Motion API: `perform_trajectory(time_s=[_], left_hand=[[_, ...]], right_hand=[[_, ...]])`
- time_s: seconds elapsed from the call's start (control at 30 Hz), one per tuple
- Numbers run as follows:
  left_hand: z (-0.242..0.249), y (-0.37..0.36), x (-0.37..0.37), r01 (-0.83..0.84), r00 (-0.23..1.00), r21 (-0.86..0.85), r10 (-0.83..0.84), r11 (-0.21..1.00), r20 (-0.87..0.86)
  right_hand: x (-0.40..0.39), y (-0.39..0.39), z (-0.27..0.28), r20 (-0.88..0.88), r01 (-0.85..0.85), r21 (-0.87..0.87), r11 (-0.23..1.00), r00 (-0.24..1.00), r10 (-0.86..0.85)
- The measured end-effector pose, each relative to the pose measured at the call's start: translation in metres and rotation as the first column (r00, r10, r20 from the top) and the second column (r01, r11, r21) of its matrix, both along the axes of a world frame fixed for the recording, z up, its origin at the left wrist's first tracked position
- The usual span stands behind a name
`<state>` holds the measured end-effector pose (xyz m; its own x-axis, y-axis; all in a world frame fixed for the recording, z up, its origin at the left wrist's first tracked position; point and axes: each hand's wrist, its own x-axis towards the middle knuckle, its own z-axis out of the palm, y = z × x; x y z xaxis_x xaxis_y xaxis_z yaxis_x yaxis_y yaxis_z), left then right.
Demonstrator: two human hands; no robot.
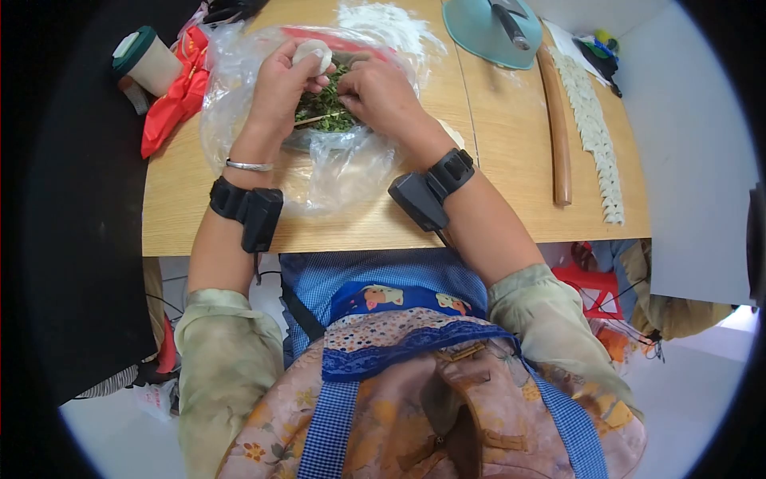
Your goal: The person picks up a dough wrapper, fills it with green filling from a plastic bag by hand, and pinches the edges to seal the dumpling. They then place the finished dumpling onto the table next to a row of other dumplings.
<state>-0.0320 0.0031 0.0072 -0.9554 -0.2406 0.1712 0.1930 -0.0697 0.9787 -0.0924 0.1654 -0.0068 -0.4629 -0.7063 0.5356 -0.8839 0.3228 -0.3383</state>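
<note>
A round white dough wrapper (313, 54) rests in my left hand (281, 84), whose fingers are closed around it. Below it, chopped green filling (325, 105) fills a bowl lined with clear plastic (226, 112). My right hand (378, 94) hangs over the right side of the filling with its fingers curled together. What those fingers hold, if anything, is hidden. A thin light wooden stick (317, 120) lies across the greens. Behind my right wrist, a pale dough piece (453, 132) shows in part on the table.
White flour (389, 30) is spread at the back. A teal board or tray (482, 33) carries a dark-handled knife (511, 25). To the right lie a long wooden rolling pin (555, 132) and a row of folded white dough pieces (589, 132). A green-lidded container (150, 64) and red bag (179, 100) stand left.
</note>
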Motion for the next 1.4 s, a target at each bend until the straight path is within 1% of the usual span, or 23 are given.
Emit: perform_trajectory(time_s=[0.03,0.07,0.13,0.17,0.23,0.27,0.33,0.37,0.43,0.5,0.6,0.67,0.7,0.73,0.77,0.87,0.9,0.93,1.07,1.17,1.23,1.27,1.4], left_hand=[[0.0,-0.001,-0.001,-0.001,1.0,0.001,0.001,1.0,0.013],[0.001,-0.002,-0.002,0.001,1.0,-0.003,-0.001,1.0,0.01],[0.001,-0.003,-0.001,-0.003,0.999,0.033,0.001,0.999,0.035],[0.001,-0.004,-0.001,-0.003,0.999,0.033,0.002,0.999,0.034],[0.0,-0.005,-0.002,-0.009,0.999,0.056,0.006,0.998,0.047],[-0.001,-0.005,-0.001,-0.006,0.999,0.055,0.004,0.998,0.046],[0.0,-0.004,-0.001,0.034,0.991,0.052,-0.041,0.998,0.128],[0.001,-0.003,-0.002,0.038,0.992,0.045,-0.043,0.998,0.121],[0.003,0.002,0.0,0.093,0.974,0.105,-0.112,0.99,0.195],[0.005,0.007,0.002,0.111,0.967,0.095,-0.129,0.989,0.22],[0.01,0.012,0.004,0.117,0.959,0.169,-0.155,0.979,0.235],[0.012,0.013,0.005,0.179,0.935,0.215,-0.234,0.96,0.267],[0.014,0.014,0.006,0.178,0.935,0.214,-0.233,0.96,0.267],[0.015,0.015,0.007,0.235,0.92,0.261,-0.3,0.936,0.25],[0.016,0.016,0.007,0.289,0.902,0.307,-0.366,0.907,0.23],[0.008,0.01,0.005,0.322,0.895,0.348,-0.403,0.881,0.193],[0.008,0.01,0.005,0.321,0.895,0.348,-0.403,0.881,0.194],[0.008,0.011,0.005,0.295,0.903,0.298,-0.367,0.908,0.226],[0.01,0.015,0.007,0.26,0.912,0.197,-0.307,0.945,0.271],[0.011,0.016,0.007,0.232,0.924,0.173,-0.272,0.957,0.267],[0.007,0.016,0.005,0.195,0.936,0.175,-0.236,0.965,0.26],[0.006,0.015,0.004,0.158,0.947,0.178,-0.2,0.971,0.252],[0.006,0.009,0.002,0.169,0.945,0.165,-0.207,0.972,0.254]], right_hand=[[-0.001,0.0,0.001,0.056,0.024,-0.002,1.0,0.998,-0.023],[-0.002,0.001,0.002,0.053,0.025,-0.006,1.0,0.998,-0.025],[-0.004,0.004,0.0,0.285,0.048,-0.194,0.98,0.958,0.01],[-0.007,0.006,-0.001,0.284,0.047,-0.194,0.98,0.959,0.01],[-0.01,0.011,0.0,0.396,0.088,-0.286,0.954,0.917,0.034],[-0.01,0.013,0.0,0.396,0.09,-0.287,0.954,0.918,0.032],[-0.013,0.016,0.003,0.619,0.149,-0.315,0.937,0.78,0.085],[-0.013,0.016,0.004,0.613,0.149,-0.323,0.935,0.785,0.086],[-0.014,0.014,-0.001,0.642,0.171,-0.487,0.856,0.734,0.219],[-0.016,0.013,-0.004,0.651,0.172,-0.51,0.843,0.718,0.248],[-0.014,0.012,-0.003,0.662,0.17,-0.547,0.82,0.687,0.3],[-0.009,0.011,0.0,0.664,0.165,-0.566,0.808,0.672,0.328],[-0.007,0.01,0.001,0.601,0.149,-0.549,0.822,0.754,0.264],[-0.006,0.01,0.001,0.526,0.136,-0.53,0.837,0.827,0.199],[-0.004,0.01,0.001,0.526,0.134,-0.531,0.837,0.826,0.201],[0.004,0.012,0.01,0.58,0.105,-0.465,0.879,0.786,0.213],[0.005,0.012,0.011,0.414,0.068,-0.422,0.904,0.902,0.125],[0.006,0.012,0.012,0.222,0.044,-0.37,0.928,0.974,0.042],[0.006,0.009,0.012,0.207,0.036,-0.328,0.944,0.978,0.034],[0.008,0.009,0.011,0.252,0.02,-0.37,0.929,0.965,0.079],[0.009,0.009,0.012,0.286,0.074,-0.427,0.901,0.956,0.057],[0.009,0.009,0.013,0.286,0.074,-0.428,0.901,0.957,0.057],[0.006,0.014,0.015,0.302,0.129,-0.392,0.911,0.953,-0.004]])
